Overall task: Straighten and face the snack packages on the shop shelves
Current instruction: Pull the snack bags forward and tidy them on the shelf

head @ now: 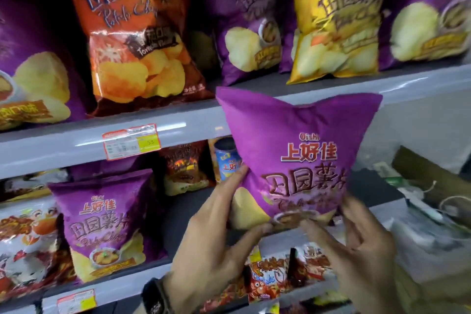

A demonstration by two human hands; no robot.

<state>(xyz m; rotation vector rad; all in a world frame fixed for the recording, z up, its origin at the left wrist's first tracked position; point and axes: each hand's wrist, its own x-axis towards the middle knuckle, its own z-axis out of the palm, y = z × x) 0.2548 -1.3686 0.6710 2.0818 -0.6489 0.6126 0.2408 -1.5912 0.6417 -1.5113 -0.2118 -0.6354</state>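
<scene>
A small purple chip bag (295, 150) is held upright in front of the middle shelf, its printed face toward me. My left hand (216, 242) grips its lower left corner, fingers behind and thumb under the bottom edge. My right hand (356, 242) pinches its lower right corner. A matching purple bag (107, 222) stands on the middle shelf to the left, tilted slightly. On the upper shelf stand an orange tomato chip bag (137, 33), a yellow bag (336, 18) and larger purple bags (244, 23).
A grey shelf edge (63, 145) carries a red price tag (131, 141). Behind the held bag stand a dark red bag (183, 168) and a blue can (225, 160). Small red snack packs (265, 278) fill the lower shelf. Boxes and cables (428, 191) lie at right.
</scene>
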